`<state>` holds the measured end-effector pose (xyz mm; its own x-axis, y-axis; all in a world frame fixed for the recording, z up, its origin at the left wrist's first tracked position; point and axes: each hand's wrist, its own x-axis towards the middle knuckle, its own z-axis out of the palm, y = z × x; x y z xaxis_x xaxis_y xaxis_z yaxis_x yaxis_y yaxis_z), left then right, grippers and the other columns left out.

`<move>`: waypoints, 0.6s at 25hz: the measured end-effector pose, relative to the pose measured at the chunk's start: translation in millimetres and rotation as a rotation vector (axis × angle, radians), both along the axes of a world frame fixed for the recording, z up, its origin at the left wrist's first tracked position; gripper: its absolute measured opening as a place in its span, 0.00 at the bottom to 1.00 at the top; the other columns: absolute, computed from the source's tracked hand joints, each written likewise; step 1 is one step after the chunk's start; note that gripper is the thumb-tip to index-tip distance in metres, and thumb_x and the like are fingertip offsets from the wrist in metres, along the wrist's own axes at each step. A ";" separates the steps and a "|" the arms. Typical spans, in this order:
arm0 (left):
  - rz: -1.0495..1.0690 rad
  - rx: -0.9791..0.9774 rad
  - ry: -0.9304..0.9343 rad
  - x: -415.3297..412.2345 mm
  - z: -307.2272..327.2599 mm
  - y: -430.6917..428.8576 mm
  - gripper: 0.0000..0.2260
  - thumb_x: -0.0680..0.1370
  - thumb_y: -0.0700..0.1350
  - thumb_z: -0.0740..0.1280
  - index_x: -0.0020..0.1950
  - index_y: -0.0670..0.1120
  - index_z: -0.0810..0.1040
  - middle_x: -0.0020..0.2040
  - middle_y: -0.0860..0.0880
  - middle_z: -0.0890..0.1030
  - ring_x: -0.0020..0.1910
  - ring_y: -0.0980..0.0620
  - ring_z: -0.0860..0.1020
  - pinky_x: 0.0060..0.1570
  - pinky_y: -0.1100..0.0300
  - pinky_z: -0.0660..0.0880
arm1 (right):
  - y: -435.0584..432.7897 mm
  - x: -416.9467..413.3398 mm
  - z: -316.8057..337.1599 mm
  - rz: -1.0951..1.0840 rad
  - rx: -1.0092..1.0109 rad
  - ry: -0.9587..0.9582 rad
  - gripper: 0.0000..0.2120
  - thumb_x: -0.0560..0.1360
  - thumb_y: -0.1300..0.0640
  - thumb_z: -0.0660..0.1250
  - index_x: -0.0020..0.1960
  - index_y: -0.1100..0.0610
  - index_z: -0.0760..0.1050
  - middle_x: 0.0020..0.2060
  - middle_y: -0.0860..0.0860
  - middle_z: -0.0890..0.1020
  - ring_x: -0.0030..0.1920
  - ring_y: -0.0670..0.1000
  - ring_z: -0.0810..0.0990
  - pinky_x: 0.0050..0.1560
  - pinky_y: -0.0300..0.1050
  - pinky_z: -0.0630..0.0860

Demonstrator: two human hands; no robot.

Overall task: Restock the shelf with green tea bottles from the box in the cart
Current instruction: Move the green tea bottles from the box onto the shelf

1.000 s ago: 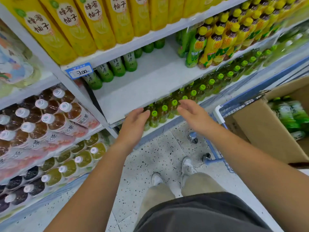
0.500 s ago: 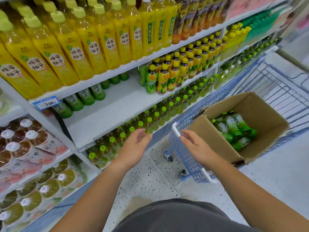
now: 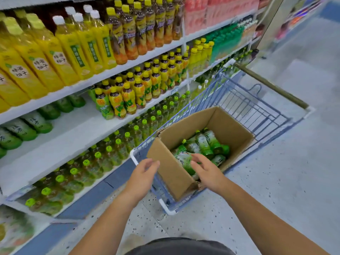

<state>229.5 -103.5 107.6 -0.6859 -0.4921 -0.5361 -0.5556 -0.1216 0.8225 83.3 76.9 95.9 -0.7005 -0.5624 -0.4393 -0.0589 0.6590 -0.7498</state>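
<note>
At the far left, the middle shelf [image 3: 73,131] shows a bare white stretch. Along its back left edge a row of green-labelled bottles [image 3: 35,122] lies in a line that runs from the left border toward the shelf's middle. On the board above stand tall yellow bottles [image 3: 60,57], packed side by side. To the right of the bare stretch, on the same shelf, a cluster of small yellow-capped bottles [image 3: 128,96] stands upright. On the board below, just above the floor, rows of green-capped bottles [image 3: 95,162] fill the front edge.

The left hand [image 3: 142,173] hovers by the near left corner of the box [image 3: 173,173]. Its fingers are loosely bent and apart, and it holds nothing. The brown cardboard box sits in the near end of the cart [image 3: 244,102], with its top flaps folded open and the near flap hanging outward over the cart's rim.

Inside the box, the green tea bottles [image 3: 204,146] lie on their sides in a loose heap against the near and right walls, caps pointing different ways. The right hand [image 3: 208,172] reaches over the box's near edge, palm down, fingers spread and relaxed above the closest bottle. Whether the fingertips touch it cannot be told, and nothing is gripped.

The cart, blue wire with white corners, stands just beside the shelving on the speckled grey floor [image 3: 276,190], its far end angled to the right.
</note>
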 end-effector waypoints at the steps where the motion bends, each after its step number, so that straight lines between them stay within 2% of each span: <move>1: -0.005 0.012 -0.010 -11.5 -0.2 9.8 0.23 0.82 0.59 0.62 0.75 0.53 0.69 0.73 0.53 0.71 0.66 0.52 0.72 0.60 0.55 0.68 | 10.0 -10.1 0.0 0.001 0.011 -0.006 0.25 0.84 0.46 0.58 0.79 0.51 0.61 0.72 0.47 0.71 0.62 0.44 0.72 0.61 0.40 0.69; 3: -0.026 0.025 -0.024 -34.6 0.1 27.6 0.24 0.82 0.60 0.62 0.76 0.53 0.68 0.72 0.54 0.71 0.64 0.54 0.72 0.60 0.55 0.69 | 29.0 -29.3 0.5 -0.006 0.043 -0.015 0.24 0.84 0.46 0.57 0.79 0.50 0.61 0.71 0.46 0.71 0.62 0.45 0.72 0.57 0.39 0.71; 6: -0.059 0.052 -0.046 -64.8 -1.8 42.5 0.24 0.83 0.59 0.61 0.77 0.52 0.67 0.72 0.53 0.71 0.62 0.54 0.71 0.60 0.55 0.70 | 47.5 -54.5 -1.5 -0.052 0.064 -0.041 0.24 0.84 0.45 0.56 0.78 0.50 0.62 0.70 0.46 0.72 0.64 0.46 0.71 0.62 0.43 0.68; 9: -0.116 0.090 -0.069 -106.0 -18.5 45.5 0.24 0.83 0.58 0.61 0.77 0.51 0.66 0.73 0.52 0.71 0.65 0.53 0.72 0.65 0.53 0.70 | 57.0 -83.3 -10.2 -0.122 0.087 -0.069 0.23 0.84 0.45 0.56 0.78 0.49 0.63 0.67 0.45 0.72 0.63 0.45 0.70 0.62 0.43 0.66; 13: -0.221 0.095 -0.134 -161.9 -57.7 45.3 0.25 0.82 0.60 0.61 0.75 0.50 0.68 0.73 0.52 0.72 0.67 0.52 0.72 0.59 0.59 0.71 | 62.8 -107.8 -34.2 -0.255 0.107 -0.093 0.22 0.84 0.47 0.57 0.77 0.50 0.65 0.69 0.47 0.73 0.63 0.44 0.71 0.63 0.42 0.66; 15: -0.267 0.122 -0.171 -183.4 -70.9 48.8 0.26 0.82 0.61 0.60 0.77 0.50 0.67 0.73 0.52 0.71 0.70 0.52 0.71 0.66 0.56 0.69 | 61.1 -122.3 -43.1 -0.281 0.127 -0.096 0.22 0.84 0.48 0.57 0.76 0.51 0.65 0.68 0.47 0.73 0.62 0.44 0.71 0.62 0.41 0.66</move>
<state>46.1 -54.7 36.7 -0.6770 -0.2320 -0.6984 -0.7098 -0.0452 0.7030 -39.1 138.1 52.8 -0.7725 -0.2893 -0.5653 0.2060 0.7279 -0.6540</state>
